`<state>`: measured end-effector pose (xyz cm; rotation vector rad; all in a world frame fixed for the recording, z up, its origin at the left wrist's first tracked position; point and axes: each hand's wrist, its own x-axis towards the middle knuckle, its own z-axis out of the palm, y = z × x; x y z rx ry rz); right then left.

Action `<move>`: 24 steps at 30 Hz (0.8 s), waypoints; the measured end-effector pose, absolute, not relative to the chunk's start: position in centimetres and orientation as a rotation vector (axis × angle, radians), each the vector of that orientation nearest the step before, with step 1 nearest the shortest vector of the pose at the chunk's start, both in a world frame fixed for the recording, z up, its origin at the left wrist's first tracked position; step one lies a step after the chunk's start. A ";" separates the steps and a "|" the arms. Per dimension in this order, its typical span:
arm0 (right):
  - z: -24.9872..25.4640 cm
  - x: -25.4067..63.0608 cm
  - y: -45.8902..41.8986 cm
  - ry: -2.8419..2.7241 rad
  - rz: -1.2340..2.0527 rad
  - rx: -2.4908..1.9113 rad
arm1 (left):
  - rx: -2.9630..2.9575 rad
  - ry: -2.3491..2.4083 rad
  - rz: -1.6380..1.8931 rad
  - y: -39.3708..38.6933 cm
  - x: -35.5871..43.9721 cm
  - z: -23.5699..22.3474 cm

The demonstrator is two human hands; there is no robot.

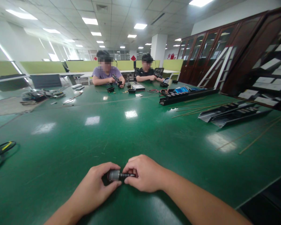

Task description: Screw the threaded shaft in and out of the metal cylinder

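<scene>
Low in the head view, a small cylindrical part (114,175) lies sideways between my two hands, just above or on the green tabletop (103,143). It has a grey metallic body on the left and a thin, dark, ribbed shaft pointing right. My left hand (99,184) curls round the grey body, thumb below and forefinger above. Over the shaft's tip, the fingers of my right hand (144,173) are closed in a pinch. Those fingers hide part of the shaft, and the body's left end sits in the shade of my left palm.
Black cable (2,150) lies at the left edge. To the right are black metal channels (234,115) and thin rods (196,111). Across the table, one person (105,70) and another person (146,70) handle tools near small black boxes (131,91). A stepladder (215,68) stands behind.
</scene>
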<state>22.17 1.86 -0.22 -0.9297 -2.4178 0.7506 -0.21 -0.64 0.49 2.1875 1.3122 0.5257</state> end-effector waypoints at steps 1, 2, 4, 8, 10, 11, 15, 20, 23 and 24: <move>-0.2 22.2 1.9 -2.409 0.753 -0.928 | 2.185 1.318 0.527 -0.6 -0.2 0.5; -0.2 22.1 1.8 -2.402 0.757 -0.928 | 2.183 1.325 0.532 -0.7 -0.1 0.5; -0.2 22.1 1.9 -2.391 0.762 -0.936 | 2.173 1.340 0.539 -0.7 0.0 0.5; -0.3 22.0 2.0 -2.370 0.761 -0.946 | 2.153 1.359 0.516 -0.8 0.2 0.7; -0.4 22.0 2.1 -2.356 0.754 -0.940 | 2.152 1.357 0.506 -0.8 0.2 0.8; -0.4 22.0 2.1 -2.349 0.751 -0.938 | 2.152 1.354 0.503 -0.8 0.2 0.8; -0.6 22.1 2.0 -2.326 0.737 -0.937 | 2.157 1.333 0.502 -0.9 0.2 0.8; -0.3 22.1 2.0 -2.308 0.723 -0.958 | 2.149 1.312 0.483 -1.0 0.2 1.3; -0.1 22.0 2.0 -2.303 0.719 -0.967 | 2.141 1.318 0.479 -1.0 0.4 1.6; -0.1 22.0 2.0 -2.303 0.715 -0.966 | 2.140 1.322 0.480 -1.0 0.4 1.6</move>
